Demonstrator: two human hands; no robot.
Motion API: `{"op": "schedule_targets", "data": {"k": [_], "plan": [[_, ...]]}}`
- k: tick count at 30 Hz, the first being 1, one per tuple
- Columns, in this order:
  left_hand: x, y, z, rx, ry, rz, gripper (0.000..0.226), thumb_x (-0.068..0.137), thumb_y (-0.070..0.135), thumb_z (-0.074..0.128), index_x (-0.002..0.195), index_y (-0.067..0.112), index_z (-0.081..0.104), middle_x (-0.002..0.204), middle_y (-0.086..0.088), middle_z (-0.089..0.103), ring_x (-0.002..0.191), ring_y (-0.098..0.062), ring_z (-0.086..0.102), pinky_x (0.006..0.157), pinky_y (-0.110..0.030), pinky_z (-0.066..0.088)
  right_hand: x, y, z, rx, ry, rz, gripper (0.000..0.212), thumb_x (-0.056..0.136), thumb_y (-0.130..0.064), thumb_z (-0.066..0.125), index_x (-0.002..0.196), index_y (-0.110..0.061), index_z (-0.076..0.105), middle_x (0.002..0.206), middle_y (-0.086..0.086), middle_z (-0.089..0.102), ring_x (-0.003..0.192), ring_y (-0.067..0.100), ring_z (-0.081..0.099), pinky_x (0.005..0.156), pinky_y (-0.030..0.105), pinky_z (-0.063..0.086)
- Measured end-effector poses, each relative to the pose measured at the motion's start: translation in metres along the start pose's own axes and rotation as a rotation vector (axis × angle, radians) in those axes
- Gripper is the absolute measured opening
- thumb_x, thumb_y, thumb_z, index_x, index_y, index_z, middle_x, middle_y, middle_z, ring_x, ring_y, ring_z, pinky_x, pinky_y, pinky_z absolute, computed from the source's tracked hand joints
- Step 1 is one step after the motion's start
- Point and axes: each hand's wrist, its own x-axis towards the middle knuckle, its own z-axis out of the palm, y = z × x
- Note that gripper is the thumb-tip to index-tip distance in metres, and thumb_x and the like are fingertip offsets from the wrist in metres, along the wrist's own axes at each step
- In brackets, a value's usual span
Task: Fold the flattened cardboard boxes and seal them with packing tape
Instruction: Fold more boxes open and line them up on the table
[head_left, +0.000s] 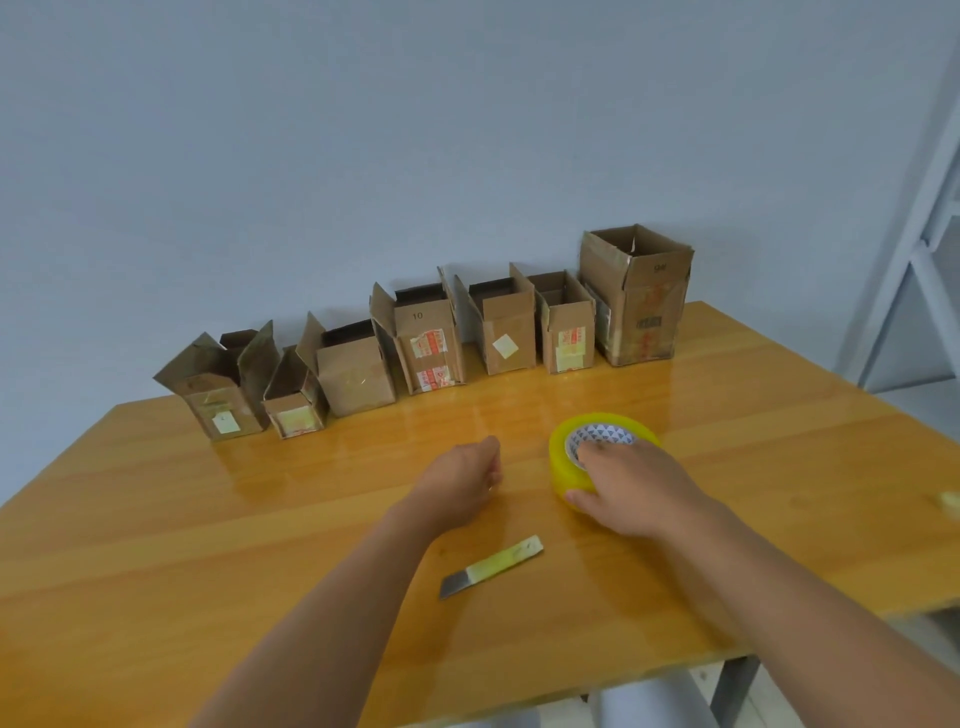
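Note:
A yellow roll of packing tape (566, 457) lies flat on the wooden table (208, 519). My right hand (634, 483) grips it, with fingers in its core and the thumb on its outer side. Just left of the roll, my left hand (467, 478) hovers with its fingers curled and nothing in them. Several folded cardboard boxes stand in a row against the wall with their top flaps open, from the leftmost box (221, 395) to the tall box (636, 296) at the right.
A small cutter blade wrapped in yellowish tape (491, 567) lies on the table in front of my hands. A scrap of tape (948, 503) sits at the right edge. A white metal rack (919, 249) stands right of the table.

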Motion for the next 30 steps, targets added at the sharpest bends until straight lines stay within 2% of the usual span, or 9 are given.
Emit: {"op": "schedule_targets", "data": {"k": [3, 6, 10, 13, 17, 20, 23, 26, 30], "plan": [[-0.002, 0.024, -0.007, -0.023, 0.019, 0.072, 0.007, 0.103, 0.017, 0.045, 0.099, 0.014, 0.049, 0.094, -0.009, 0.062, 0.084, -0.027, 0.057, 0.066, -0.039, 0.046, -0.014, 0.007, -0.007, -0.011, -0.036, 0.069, 0.043, 0.100, -0.050, 0.044, 0.129, -0.018, 0.046, 0.127, 0.001, 0.059, 0.111, 0.022, 0.059, 0.082, 0.033, 0.046], [0.006, 0.052, -0.004, -0.003, -0.015, 0.141, 0.004, 0.103, 0.017, 0.046, 0.100, 0.017, 0.049, 0.098, -0.004, 0.063, 0.085, -0.025, 0.057, 0.068, -0.038, 0.047, -0.031, 0.027, -0.017, -0.025, -0.074, 0.199, 0.039, 0.096, -0.051, 0.048, 0.118, -0.019, 0.050, 0.128, -0.001, 0.057, 0.107, 0.020, 0.055, 0.074, 0.030, 0.041], [0.021, 0.082, 0.020, -0.060, -0.063, 0.202, 0.016, 0.101, 0.010, 0.045, 0.114, 0.018, 0.049, 0.107, 0.001, 0.065, 0.095, -0.023, 0.062, 0.080, -0.041, 0.054, -0.053, 0.052, -0.022, -0.050, -0.131, 0.351, 0.039, 0.092, -0.054, 0.052, 0.108, -0.019, 0.053, 0.113, -0.003, 0.057, 0.103, 0.020, 0.056, 0.071, 0.029, 0.038], [0.028, 0.097, 0.035, -0.154, -0.069, 0.176, 0.029, 0.099, 0.013, 0.051, 0.127, 0.021, 0.045, 0.107, 0.003, 0.070, 0.097, -0.018, 0.063, 0.078, -0.032, 0.053, -0.064, 0.064, -0.016, -0.020, -0.072, 0.419, 0.033, 0.089, -0.053, 0.056, 0.097, -0.021, 0.053, 0.095, -0.003, 0.056, 0.092, 0.020, 0.058, 0.069, 0.030, 0.044], [0.037, 0.099, 0.044, -0.323, -0.046, 0.078, 0.008, 0.095, 0.015, 0.059, 0.100, 0.021, 0.061, 0.093, 0.008, 0.064, 0.091, -0.013, 0.061, 0.076, -0.026, 0.051, -0.068, 0.065, -0.013, 0.023, -0.047, 0.432, 0.047, 0.091, -0.049, 0.057, 0.125, -0.017, 0.050, 0.120, 0.003, 0.060, 0.112, 0.026, 0.057, 0.080, 0.035, 0.047], [0.037, 0.096, 0.043, -0.429, -0.064, 0.035, 0.009, 0.092, 0.018, 0.065, 0.100, 0.020, 0.063, 0.102, 0.005, 0.064, 0.095, -0.014, 0.061, 0.083, -0.031, 0.053, -0.066, 0.056, -0.011, -0.004, -0.003, 0.417, 0.060, 0.092, -0.052, 0.054, 0.136, -0.013, 0.040, 0.139, 0.008, 0.048, 0.132, 0.031, 0.043, 0.100, 0.042, 0.044], [0.036, 0.089, 0.037, -0.472, -0.066, 0.009, 0.024, 0.092, 0.020, 0.068, 0.113, 0.027, 0.059, 0.120, 0.006, 0.059, 0.103, -0.018, 0.064, 0.092, -0.041, 0.054, -0.063, 0.040, -0.005, -0.055, 0.122, 0.316, 0.051, 0.096, -0.049, 0.047, 0.133, -0.015, 0.042, 0.135, 0.007, 0.047, 0.130, 0.029, 0.041, 0.100, 0.042, 0.043], [0.031, 0.076, 0.029, -0.491, -0.055, -0.025, 0.034, 0.093, 0.017, 0.067, 0.122, 0.029, 0.054, 0.125, 0.004, 0.056, 0.101, -0.023, 0.066, 0.092, -0.045, 0.054, -0.059, 0.016, 0.003, -0.001, 0.232, 0.050, 0.038, 0.098, -0.043, 0.044, 0.123, -0.017, 0.053, 0.123, 0.003, 0.054, 0.120, 0.024, 0.045, 0.097, 0.037, 0.042], [0.020, 0.048, 0.018, -0.493, -0.021, -0.078, 0.026, 0.096, 0.013, 0.061, 0.121, 0.020, 0.059, 0.119, 0.001, 0.062, 0.099, -0.024, 0.066, 0.086, -0.041, 0.055, -0.048, -0.014, 0.023, 0.131, 0.165, -0.195, 0.029, 0.100, -0.037, 0.042, 0.116, -0.018, 0.058, 0.117, -0.001, 0.057, 0.113, 0.021, 0.047, 0.095, 0.035, 0.041]]}}
